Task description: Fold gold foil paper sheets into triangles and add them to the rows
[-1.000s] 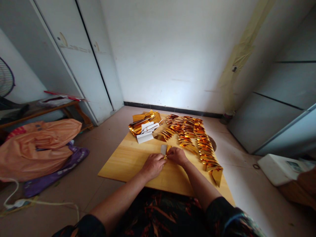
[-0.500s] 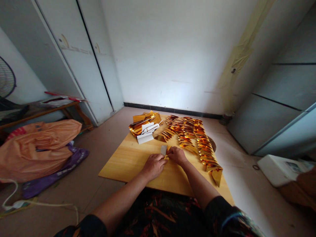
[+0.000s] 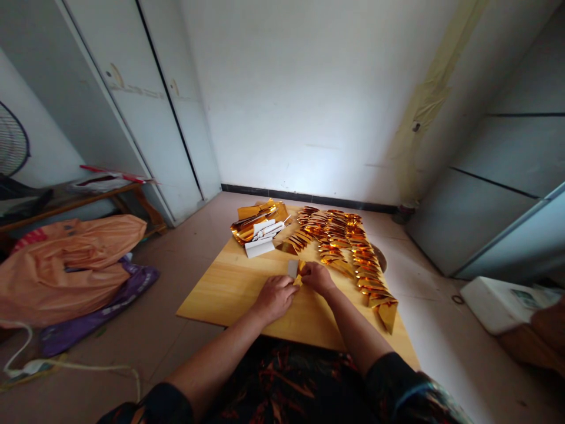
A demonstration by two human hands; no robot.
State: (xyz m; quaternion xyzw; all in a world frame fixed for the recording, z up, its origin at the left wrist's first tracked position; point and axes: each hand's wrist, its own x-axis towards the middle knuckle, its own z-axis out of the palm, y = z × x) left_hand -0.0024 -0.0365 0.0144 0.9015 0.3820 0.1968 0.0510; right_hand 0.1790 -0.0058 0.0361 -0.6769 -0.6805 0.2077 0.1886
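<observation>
Near the front middle of the wooden board [image 3: 220, 282], my left hand [image 3: 277, 297] and my right hand [image 3: 316, 277] meet at a small piece of gold foil paper [image 3: 301, 272] with a grey-white part [image 3: 292, 268]. Fingers of both hands are closed on this piece, and its lower end is partly hidden by them. Behind my left hand lies a pile of gold foil sheets [image 3: 247, 227] with white paper [image 3: 259, 247] on its front. Rows of folded gold pieces [image 3: 364, 265] stretch over the right side of the board.
An orange bag [image 3: 88, 253] and a purple bag [image 3: 106, 300] lie on the floor at the left, near a pale cord [image 3: 88, 365]. A bench [image 3: 66, 206] and a fan [image 3: 11, 141] stand farther left. A white box [image 3: 498, 303] is at the right.
My hands stay almost in place on the foil piece, with only a slight shift of the right fingers. Nothing else has visibly moved.
</observation>
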